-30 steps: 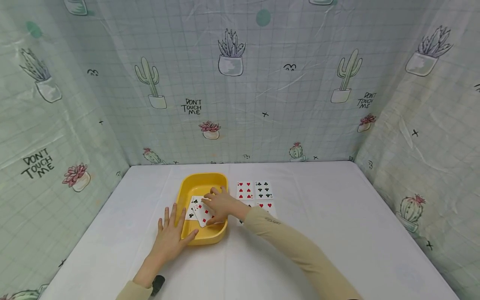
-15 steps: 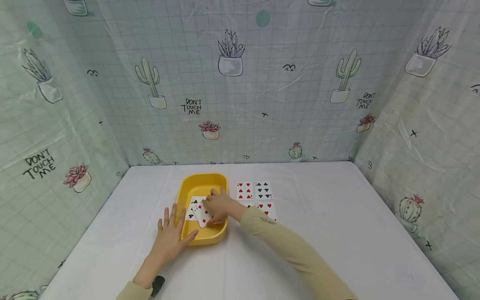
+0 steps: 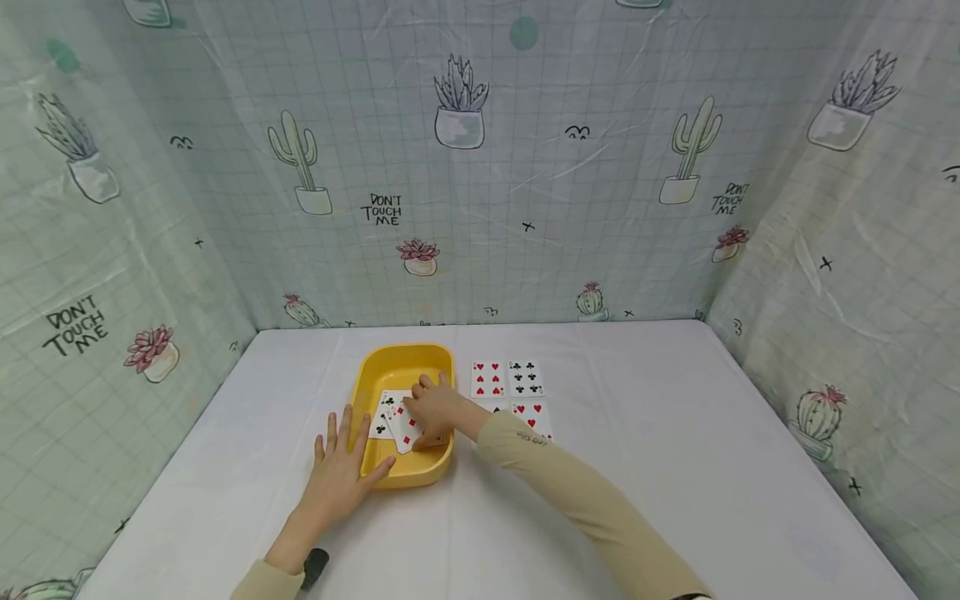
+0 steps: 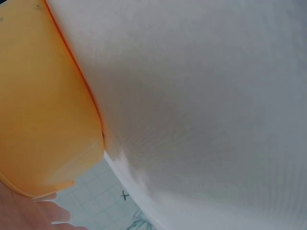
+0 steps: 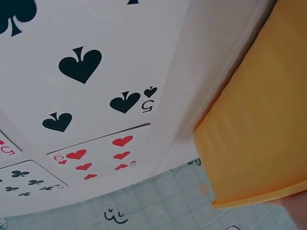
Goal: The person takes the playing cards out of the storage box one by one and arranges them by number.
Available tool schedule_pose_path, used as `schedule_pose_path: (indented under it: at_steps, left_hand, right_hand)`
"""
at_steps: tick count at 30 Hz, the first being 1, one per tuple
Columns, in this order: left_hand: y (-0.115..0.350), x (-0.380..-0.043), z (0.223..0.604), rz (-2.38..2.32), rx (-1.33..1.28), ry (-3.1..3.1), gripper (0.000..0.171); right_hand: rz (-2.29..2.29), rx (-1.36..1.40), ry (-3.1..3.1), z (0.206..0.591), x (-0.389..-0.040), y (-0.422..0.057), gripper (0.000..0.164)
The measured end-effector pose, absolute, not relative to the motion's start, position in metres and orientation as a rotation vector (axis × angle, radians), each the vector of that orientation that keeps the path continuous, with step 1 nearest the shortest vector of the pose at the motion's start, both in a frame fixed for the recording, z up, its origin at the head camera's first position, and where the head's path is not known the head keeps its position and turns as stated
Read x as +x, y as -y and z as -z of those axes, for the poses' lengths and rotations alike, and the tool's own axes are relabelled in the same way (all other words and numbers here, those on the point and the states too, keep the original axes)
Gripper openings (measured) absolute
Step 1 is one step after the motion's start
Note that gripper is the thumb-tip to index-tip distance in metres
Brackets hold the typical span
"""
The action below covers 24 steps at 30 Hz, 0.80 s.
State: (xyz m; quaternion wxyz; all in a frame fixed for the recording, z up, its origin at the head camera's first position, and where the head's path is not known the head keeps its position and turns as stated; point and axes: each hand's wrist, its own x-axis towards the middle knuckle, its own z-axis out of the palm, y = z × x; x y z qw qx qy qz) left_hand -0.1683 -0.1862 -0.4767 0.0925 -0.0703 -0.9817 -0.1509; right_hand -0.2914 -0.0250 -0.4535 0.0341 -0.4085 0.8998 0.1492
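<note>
My left hand [image 3: 337, 477] has its fingers straight and spread at the left rim of the tray [image 3: 408, 480]. My right hand [image 3: 438, 410] is inside, fingers bent over the cards [image 3: 381, 425]; I cannot tell whether it pinches one. Four others [image 3: 488, 380] lie just right of the tray.

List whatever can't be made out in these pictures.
Head: the right hand hides part of the white red-diamond card; the right beige sleeve covers most of the white five-of-spades card.
Right wrist: the rounded yellow plastic tray hides that hand's fingertips.
Left wrist: the edge crops the left hand.
</note>
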Motion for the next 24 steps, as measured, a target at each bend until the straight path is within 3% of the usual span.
schedule_pose_path:
  at_steps: [24]
  left_hand:
    - [0.1865, -0.1698, 0.4747, 0.453, -0.202, 2.938, 0.083]
  right_hand:
    - [-0.362, -1.239, -2.838, 0.4543, -0.2937, 0.0245, 0.085]
